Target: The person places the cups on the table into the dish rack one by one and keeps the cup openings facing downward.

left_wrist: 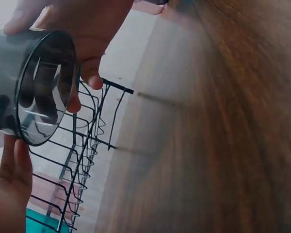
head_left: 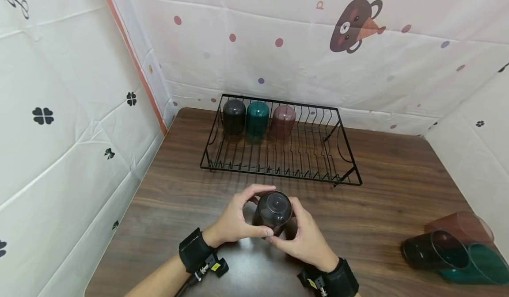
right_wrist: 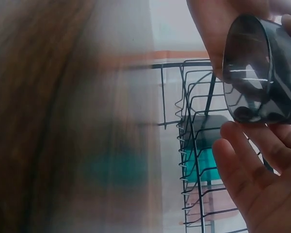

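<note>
Both hands hold a dark grey see-through glass [head_left: 275, 211] upside down, its round base facing up, in front of the rack. My left hand [head_left: 236, 219] curves round its left side, the thumb along the near side. From the right, my right hand [head_left: 306, 239] grips it with thumb and fingers. In the left wrist view the glass [left_wrist: 5, 77] shows its open rim, held over the wooden table. The right wrist view shows the same glass [right_wrist: 288, 77] between the two hands.
Behind the hands stands a black wire dish rack [head_left: 286, 173]. Upside down at its left end are a dark glass [head_left: 234, 118], a teal glass [head_left: 257, 119] and a pink glass [head_left: 283, 122]. Lying at the right are another pink glass [head_left: 457, 226], dark glass [head_left: 421, 250] and teal glass [head_left: 483, 266].
</note>
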A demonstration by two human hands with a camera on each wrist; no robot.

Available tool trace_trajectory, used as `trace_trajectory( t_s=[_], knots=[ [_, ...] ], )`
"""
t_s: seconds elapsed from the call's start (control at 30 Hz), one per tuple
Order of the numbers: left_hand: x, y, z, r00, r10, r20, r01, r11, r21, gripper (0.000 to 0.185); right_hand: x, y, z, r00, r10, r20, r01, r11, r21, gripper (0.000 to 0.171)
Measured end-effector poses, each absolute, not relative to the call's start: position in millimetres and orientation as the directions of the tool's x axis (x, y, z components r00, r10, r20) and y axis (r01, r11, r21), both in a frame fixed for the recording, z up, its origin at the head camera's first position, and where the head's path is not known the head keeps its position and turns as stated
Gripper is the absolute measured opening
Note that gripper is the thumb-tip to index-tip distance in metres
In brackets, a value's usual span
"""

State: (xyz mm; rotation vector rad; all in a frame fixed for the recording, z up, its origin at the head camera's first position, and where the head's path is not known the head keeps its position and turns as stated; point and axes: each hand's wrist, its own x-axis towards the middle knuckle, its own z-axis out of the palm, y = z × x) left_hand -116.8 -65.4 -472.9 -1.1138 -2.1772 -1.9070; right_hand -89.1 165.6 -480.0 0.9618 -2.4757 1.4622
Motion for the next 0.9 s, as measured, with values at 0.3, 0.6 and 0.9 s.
trace_trajectory(
  t_s=[0.3,0.6,0.9],
  knots=[
    [-118.8,-65.6,-473.6,-0.730,0.521,0.443,0.520,0.001,0.854,0.080,-90.1,164.8,-479.8,-0.803,-0.475,0.360,-0.545,0.339,-0.767,0.076],
    [-119.4,-66.1,-473.3,-0.736,0.530,0.421,0.501,0.008,0.865,0.079,-90.4,164.3,-480.2,-0.802,-0.478,0.358,-0.548,0.351,-0.759,0.080],
    [-119.6,-65.4,-473.5,-0.733,0.534,0.422,0.505,0.012,0.863,0.079,-89.6,164.1,-478.2,-0.811,-0.474,0.342,-0.533,0.360,-0.765,0.081]
  ],
)
